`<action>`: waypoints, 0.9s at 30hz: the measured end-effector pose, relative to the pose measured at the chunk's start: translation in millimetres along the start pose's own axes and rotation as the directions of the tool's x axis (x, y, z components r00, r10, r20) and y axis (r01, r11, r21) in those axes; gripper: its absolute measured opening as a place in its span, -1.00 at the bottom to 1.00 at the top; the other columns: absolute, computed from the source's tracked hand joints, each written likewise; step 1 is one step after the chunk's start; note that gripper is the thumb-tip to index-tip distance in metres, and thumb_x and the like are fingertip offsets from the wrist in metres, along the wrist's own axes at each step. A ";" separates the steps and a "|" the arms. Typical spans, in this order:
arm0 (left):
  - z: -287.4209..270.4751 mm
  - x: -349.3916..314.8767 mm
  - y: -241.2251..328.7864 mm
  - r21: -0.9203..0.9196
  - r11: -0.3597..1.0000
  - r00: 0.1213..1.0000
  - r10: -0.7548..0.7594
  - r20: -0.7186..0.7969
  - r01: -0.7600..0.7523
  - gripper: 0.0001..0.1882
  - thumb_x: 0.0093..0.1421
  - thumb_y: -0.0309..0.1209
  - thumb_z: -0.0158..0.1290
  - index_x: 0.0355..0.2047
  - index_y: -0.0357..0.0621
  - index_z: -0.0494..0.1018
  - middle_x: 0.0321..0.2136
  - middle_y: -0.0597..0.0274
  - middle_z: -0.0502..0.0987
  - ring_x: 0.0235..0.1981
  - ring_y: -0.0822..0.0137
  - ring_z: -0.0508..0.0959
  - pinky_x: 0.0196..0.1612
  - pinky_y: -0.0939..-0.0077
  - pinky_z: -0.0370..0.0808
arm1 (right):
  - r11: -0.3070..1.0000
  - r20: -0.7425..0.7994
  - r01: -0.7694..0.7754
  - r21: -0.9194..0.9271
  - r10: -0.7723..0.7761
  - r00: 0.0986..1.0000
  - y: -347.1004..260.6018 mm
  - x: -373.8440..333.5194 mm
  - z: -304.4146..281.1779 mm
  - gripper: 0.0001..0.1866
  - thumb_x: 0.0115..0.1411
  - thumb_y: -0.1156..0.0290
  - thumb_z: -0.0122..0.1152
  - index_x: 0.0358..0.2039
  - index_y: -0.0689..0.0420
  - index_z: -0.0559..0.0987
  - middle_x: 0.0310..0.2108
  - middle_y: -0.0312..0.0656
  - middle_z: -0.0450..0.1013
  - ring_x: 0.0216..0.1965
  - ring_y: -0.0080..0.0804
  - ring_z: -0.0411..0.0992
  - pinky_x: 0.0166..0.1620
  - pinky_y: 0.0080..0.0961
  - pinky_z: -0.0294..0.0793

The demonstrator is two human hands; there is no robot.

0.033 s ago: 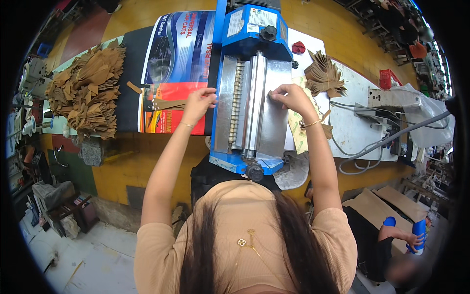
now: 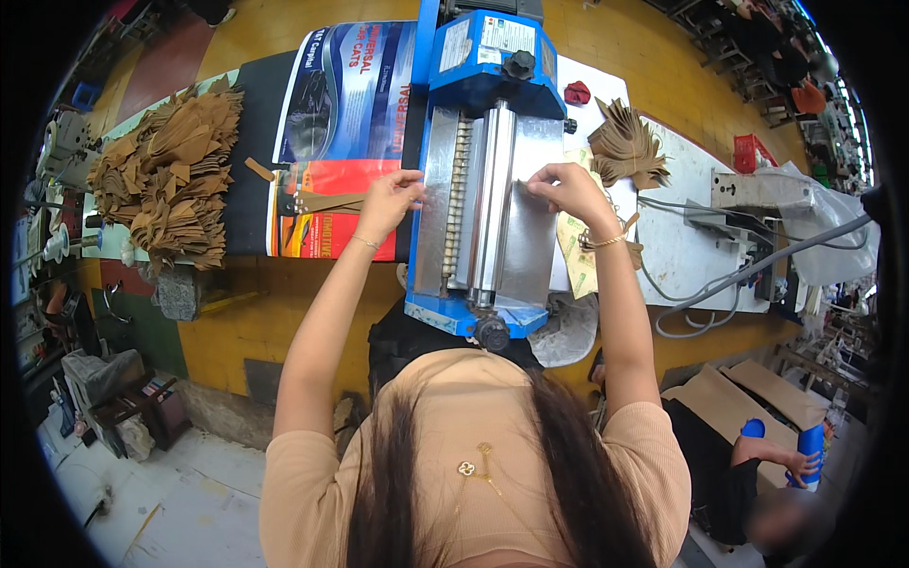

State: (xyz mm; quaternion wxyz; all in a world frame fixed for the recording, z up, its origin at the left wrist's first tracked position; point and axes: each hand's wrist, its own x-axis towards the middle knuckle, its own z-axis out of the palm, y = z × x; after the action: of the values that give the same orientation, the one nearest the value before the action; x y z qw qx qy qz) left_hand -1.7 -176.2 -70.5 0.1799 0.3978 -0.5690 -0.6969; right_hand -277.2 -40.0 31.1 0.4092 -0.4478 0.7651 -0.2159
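Note:
A blue roller machine with a shiny metal roller stands in front of me. My left hand hovers by the machine's left metal plate, fingers loosely bent and apart, nothing visible in them. Brown strips lie on the printed sheet beside it, their right ends hidden under the hand. Over the right metal plate, my right hand is closed in a pinch. A small dark bit shows at its fingertips, too small to name.
Brown strips are heaped in a large pile at the left. A fanned bundle of strips sits right of the machine, near a red item. Grey cables loop at the right. Another person's hand holds a blue object at lower right.
My left hand has shifted very slightly right toward the metal plate, and more of the strips beside it shows. My right hand stays pinched in nearly the same spot.

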 end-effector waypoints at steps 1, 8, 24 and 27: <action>6.0 0.1 5.3 -0.021 1.000 1.000 -0.021 0.017 0.021 -0.68 0.20 -0.45 0.07 -0.07 -0.37 0.43 -0.31 0.16 0.53 -0.31 0.39 0.58 -0.29 0.59 0.56 | 0.996 0.015 -0.012 0.084 0.011 1.000 0.1 -5.4 -6.9 -0.81 0.06 0.39 0.26 -0.39 0.27 0.60 -0.56 -0.21 0.53 -0.66 -0.57 0.43 -0.52 -0.64 0.41; 21.2 1.1 14.9 -0.033 0.996 0.996 -0.078 0.050 0.080 -0.68 0.21 -0.45 0.05 -0.06 -0.40 0.41 -0.30 0.16 0.53 -0.33 0.40 0.57 -0.29 0.59 0.56 | 0.987 -0.047 -0.152 -0.058 0.149 0.988 35.1 -9.5 -17.4 -0.82 0.08 0.40 0.22 -0.41 0.28 0.58 -0.59 -0.20 0.54 -0.66 -0.59 0.42 -0.58 -0.63 0.40; 29.1 12.3 22.6 -0.137 0.924 0.934 -0.348 0.078 0.356 -0.65 0.29 -0.25 -0.04 -0.15 -0.35 0.44 -0.33 0.15 0.49 -0.32 0.29 0.58 -0.26 0.51 0.57 | 0.999 0.095 -0.043 0.022 0.041 0.995 5.5 24.5 19.7 -0.82 0.06 0.39 0.24 -0.38 0.24 0.62 -0.55 -0.21 0.54 -0.69 -0.55 0.42 -0.52 -0.60 0.41; 28.4 14.7 25.5 -0.165 0.909 0.923 -0.373 0.091 0.383 -0.63 0.29 -0.21 -0.04 -0.17 -0.35 0.44 -0.31 0.12 0.47 -0.30 0.25 0.58 -0.23 0.48 0.58 | 0.998 0.087 -0.057 0.025 0.054 0.995 10.7 22.0 15.4 -0.81 0.06 0.38 0.26 -0.36 0.24 0.63 -0.55 -0.21 0.54 -0.68 -0.55 0.43 -0.52 -0.61 0.41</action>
State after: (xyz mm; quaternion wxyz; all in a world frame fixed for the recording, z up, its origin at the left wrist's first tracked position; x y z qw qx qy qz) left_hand -37.5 -175.4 -50.8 0.0603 0.4622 -0.4210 -0.7782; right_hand -275.9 -53.0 5.3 0.4538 -0.4296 0.7558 -0.1956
